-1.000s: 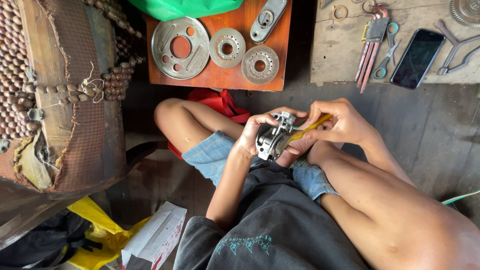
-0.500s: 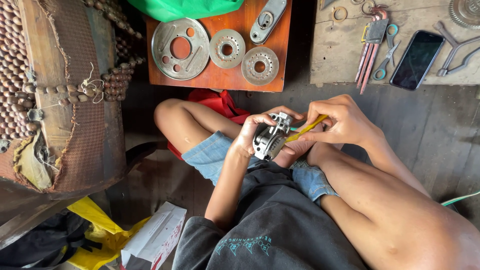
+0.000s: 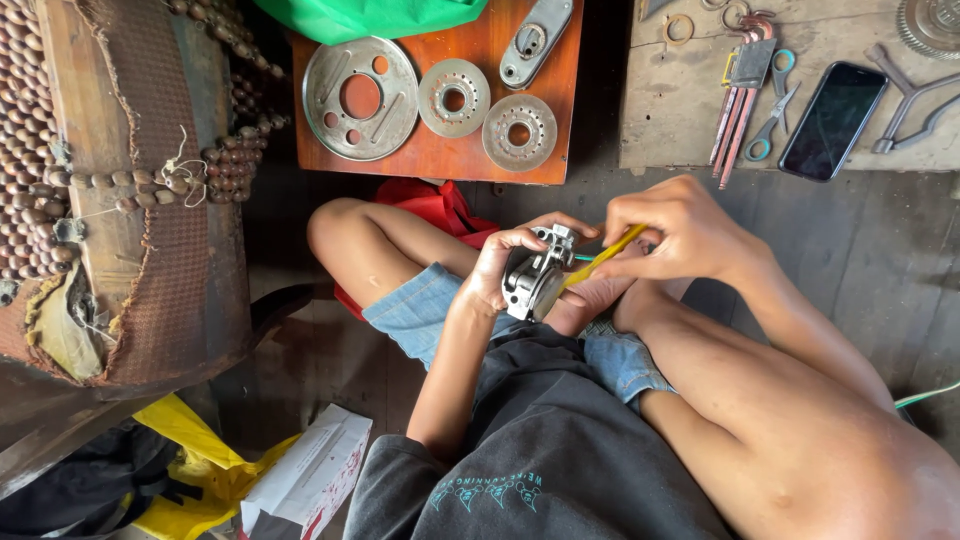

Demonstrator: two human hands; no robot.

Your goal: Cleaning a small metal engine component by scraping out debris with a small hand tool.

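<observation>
While the person sits cross-legged on the floor, the left hand [image 3: 505, 275] is wrapped around a small grey metal part [image 3: 532, 280], fingers curled over its top edge, holding it above the lap just in front of the knees. Beside it, the right hand [image 3: 675, 232] pinches a yellow tool [image 3: 603, 258] between thumb and fingertips, its tip set against the part's near face.

Ahead of the knees lies a reddish board [image 3: 440, 155] carrying four loose metal pieces: a large disc [image 3: 360, 98] with cut-outs, two smaller holed rings [image 3: 454, 98] [image 3: 519, 132] and an oblong cover [image 3: 536, 42]. A green cloth [image 3: 370, 15] overlaps its far edge. A low wooden tabletop [image 3: 660, 120] to the right bears a set of hex keys [image 3: 742, 95], scissors [image 3: 772, 115], a dark phone [image 3: 833, 120] and a wrench [image 3: 910, 105].

Red fabric [image 3: 435, 205] shows under the left leg. A worn beaded seat [image 3: 110, 190] stands at the left, with a white carton [image 3: 310, 470] and a yellow bag [image 3: 200, 450] near it; I cannot tell what either holds.
</observation>
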